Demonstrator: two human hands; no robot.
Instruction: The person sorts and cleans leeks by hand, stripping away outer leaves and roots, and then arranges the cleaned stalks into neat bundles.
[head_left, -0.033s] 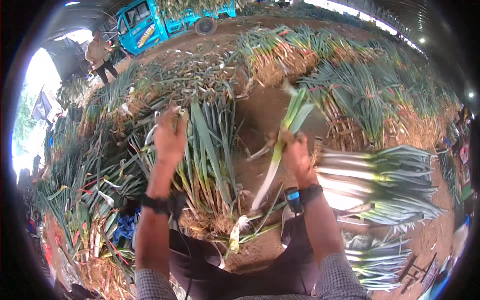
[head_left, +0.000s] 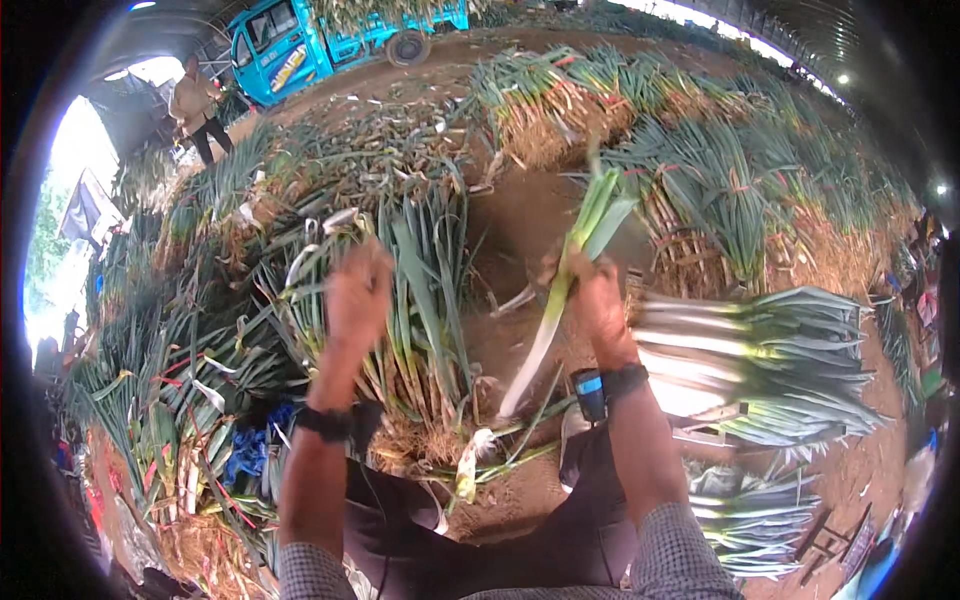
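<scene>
My right hand (head_left: pixel 600 300) is closed around a leek (head_left: pixel 535 355) at the upper part of its stalk. The leek hangs at a slant, its white end low and to the left, its short green leaves (head_left: pixel 602 215) pointing up. My left hand (head_left: pixel 358 300) is in the air in front of an upright bundle of leeks (head_left: pixel 425 340) with earthy roots. Its fingers look curled, but blur hides whether anything is in them. To the right of my right hand lies a stack of clean white-stalked leeks (head_left: pixel 790 340).
More clean leeks (head_left: pixel 755 525) lie at the lower right beside a dark frame (head_left: pixel 835 545). Tied leek bundles (head_left: pixel 720 200) fill the far right, others (head_left: pixel 170 420) the left. Leaf scraps (head_left: pixel 468 465) lie by my feet. A blue truck (head_left: pixel 275 60) and a person (head_left: pixel 197 105) are far off.
My left hand has come a little to the right and closer to me. The leek in my right hand has barely shifted.
</scene>
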